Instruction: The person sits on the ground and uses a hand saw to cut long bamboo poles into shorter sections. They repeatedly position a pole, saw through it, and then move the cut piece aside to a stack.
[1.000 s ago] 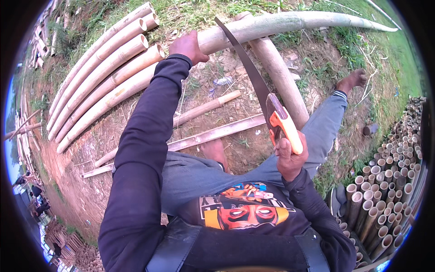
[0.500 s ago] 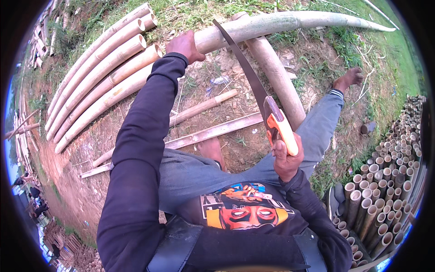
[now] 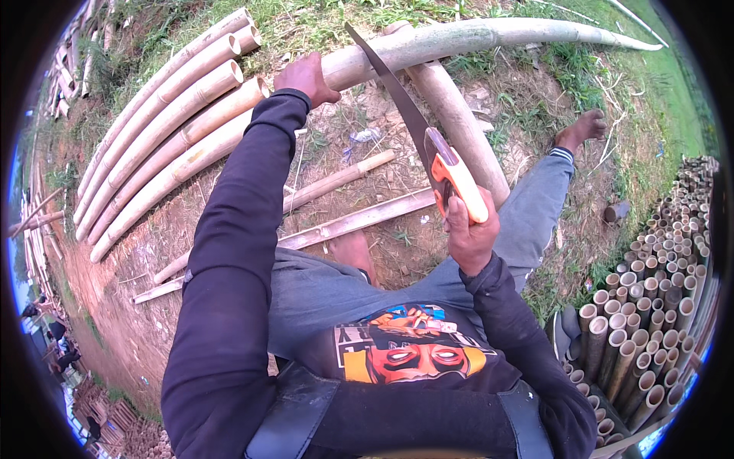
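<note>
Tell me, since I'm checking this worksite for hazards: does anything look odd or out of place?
Yes: the bare foot rests on the ground close beside the bamboo pole under the saw. The right hand grips the saw; the left hand steadies the pole.

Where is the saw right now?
The hand saw is right of centre, gripped by the right hand, its blade across the long bamboo pole.

Soft, even daylight without hard shadows; sharp centre, strong fisheye bending and black vignette at the rim.
</note>
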The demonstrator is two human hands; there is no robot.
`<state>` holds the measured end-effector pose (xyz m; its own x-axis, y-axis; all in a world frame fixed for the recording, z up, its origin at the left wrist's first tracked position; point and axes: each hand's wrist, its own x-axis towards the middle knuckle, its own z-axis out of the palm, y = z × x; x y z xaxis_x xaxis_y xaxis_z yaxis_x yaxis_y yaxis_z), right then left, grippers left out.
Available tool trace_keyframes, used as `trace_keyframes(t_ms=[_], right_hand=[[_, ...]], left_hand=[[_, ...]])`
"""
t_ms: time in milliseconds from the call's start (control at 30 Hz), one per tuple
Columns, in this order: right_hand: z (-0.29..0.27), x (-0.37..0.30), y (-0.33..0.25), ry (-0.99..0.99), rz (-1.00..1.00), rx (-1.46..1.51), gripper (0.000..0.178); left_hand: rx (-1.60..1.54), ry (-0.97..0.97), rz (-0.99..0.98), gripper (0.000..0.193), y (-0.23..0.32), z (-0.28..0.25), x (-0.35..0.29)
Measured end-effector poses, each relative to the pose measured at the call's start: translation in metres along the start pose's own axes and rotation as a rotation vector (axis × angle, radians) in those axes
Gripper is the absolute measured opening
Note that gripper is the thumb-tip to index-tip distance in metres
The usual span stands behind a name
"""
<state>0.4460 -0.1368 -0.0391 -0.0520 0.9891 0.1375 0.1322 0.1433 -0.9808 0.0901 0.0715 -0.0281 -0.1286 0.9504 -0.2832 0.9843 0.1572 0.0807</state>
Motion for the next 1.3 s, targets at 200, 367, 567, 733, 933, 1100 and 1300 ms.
trace_keyframes(t_ms=[200, 367, 567, 733, 933, 1100, 1300], right_hand=[[0.041, 0.067, -0.009, -0.001, -0.067, 0.104, 0.030], [0.128, 0.237, -0.006, -0.074, -0.129, -0.147, 0.037], [0.024, 0.047, 0.000, -0.012, 0.012, 0.029, 0.028], [-0.005, -0.013, -0.009, -0.001, -0.021, 0.082, 0.029], [0.113, 0.225, -0.016, -0.061, -0.081, -0.096, 0.036], [0.069, 0.133, -0.007, -0.053, -0.057, 0.009, 0.030], [-0.019, -0.026, -0.007, 0.012, -0.098, 0.006, 0.027]], left_hand=[[-0.009, 0.075, -0.008, 0.086, 0.000, 0.013, 0.001], [-0.016, 0.060, -0.014, 0.086, 0.001, 0.003, -0.002], [-0.014, 0.035, -0.005, 0.090, -0.001, 0.004, -0.001], [-0.016, 0.080, 0.007, 0.086, -0.001, 0.011, 0.001], [-0.034, 0.087, -0.004, 0.083, 0.003, 0.004, -0.004], [-0.021, 0.075, 0.004, 0.086, -0.001, 0.002, -0.002], [-0.001, 0.088, 0.020, 0.083, -0.003, 0.013, 0.003]])
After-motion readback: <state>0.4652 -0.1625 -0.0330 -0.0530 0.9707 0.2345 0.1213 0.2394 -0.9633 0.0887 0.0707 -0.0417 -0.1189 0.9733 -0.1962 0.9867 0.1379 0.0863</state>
